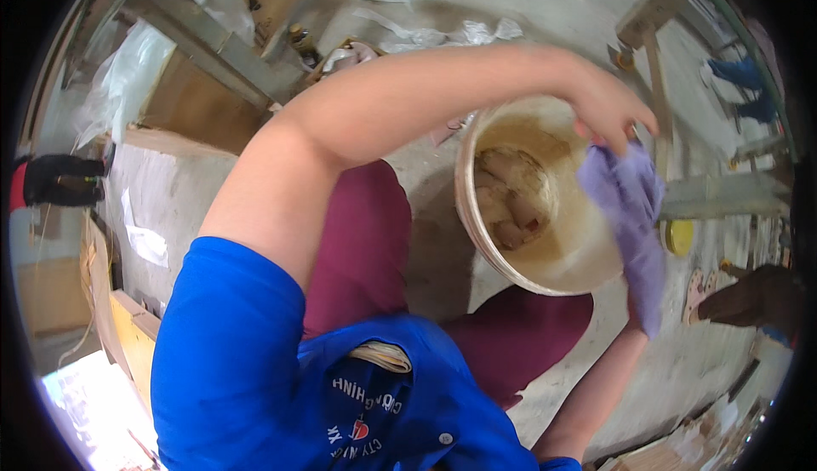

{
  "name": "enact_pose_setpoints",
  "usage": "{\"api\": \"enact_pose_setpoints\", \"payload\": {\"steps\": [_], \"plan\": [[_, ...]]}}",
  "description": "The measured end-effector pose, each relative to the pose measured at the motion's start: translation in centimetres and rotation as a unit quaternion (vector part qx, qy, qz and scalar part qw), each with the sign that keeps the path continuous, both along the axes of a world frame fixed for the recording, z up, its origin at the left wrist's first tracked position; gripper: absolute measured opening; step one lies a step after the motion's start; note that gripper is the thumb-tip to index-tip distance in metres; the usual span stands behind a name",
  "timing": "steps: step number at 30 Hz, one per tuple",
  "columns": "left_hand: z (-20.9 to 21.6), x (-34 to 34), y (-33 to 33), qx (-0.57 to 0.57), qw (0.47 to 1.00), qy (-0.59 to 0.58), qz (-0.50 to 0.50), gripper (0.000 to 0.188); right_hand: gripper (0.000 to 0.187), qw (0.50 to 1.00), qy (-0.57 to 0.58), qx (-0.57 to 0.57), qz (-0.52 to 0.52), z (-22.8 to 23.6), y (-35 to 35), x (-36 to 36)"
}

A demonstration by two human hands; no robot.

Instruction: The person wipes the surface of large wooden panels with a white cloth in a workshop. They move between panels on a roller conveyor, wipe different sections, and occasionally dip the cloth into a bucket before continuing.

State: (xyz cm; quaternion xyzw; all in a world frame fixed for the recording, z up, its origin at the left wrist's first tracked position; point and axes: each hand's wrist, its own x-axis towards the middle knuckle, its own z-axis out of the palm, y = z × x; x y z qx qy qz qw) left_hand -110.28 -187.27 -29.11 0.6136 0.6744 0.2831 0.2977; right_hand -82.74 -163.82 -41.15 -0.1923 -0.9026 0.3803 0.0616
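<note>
My left arm reaches across to the right, over the far rim of a round, off-white bucket (477, 224). My left hand (611, 103) is closed on the upper end of a crumpled purple cloth (634, 207). The cloth hangs along the bucket's right side. Its lower end lies over my right hand (632, 311), whose fingers are hidden. Inside the bucket are lumpy, pale wet pieces (511, 199), possibly soaked cloths, in cloudy brownish liquid. The bucket stands between my knees.
Cardboard boxes (200, 88) and plastic sheeting (128, 71) are at the left. More clear plastic (459, 35) litters the concrete floor ahead. A metal frame leg (723, 194) and a yellow round lid (679, 237) are to the right, near another person's shod foot (698, 295).
</note>
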Motion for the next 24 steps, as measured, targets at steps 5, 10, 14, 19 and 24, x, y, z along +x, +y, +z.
{"api": "enact_pose_setpoints", "payload": {"steps": [5, 10, 14, 19, 24], "plan": [[-4.5, -7.7, -16.0, -0.059, 0.962, -0.08, 0.253, 0.057, 0.048, 0.928, -0.073, -0.319, -0.178, -10.1, -0.3, 5.0], [-19.8, -8.2, -32.0, -0.201, 0.836, -0.045, 0.508, 0.03, 0.045, 0.964, -0.234, -0.094, -0.087, -12.9, 1.2, 7.9], [-29.6, -6.1, -35.1, -0.286, 0.775, -0.077, 0.558, 0.047, 0.043, 0.955, -0.296, -0.007, -0.034, -13.9, 2.3, 9.2], [-31.9, -5.6, -33.6, -0.194, 0.733, -0.127, 0.64, 0.04, 0.041, 0.908, -0.211, 0.27, 0.24, -14.7, 5.3, 7.3], [-28.3, -4.0, -27.6, -0.065, 0.881, 0.009, 0.469, 0.037, 0.029, 0.962, -0.255, 0.08, 0.052, -13.8, 3.4, 6.6]]}}
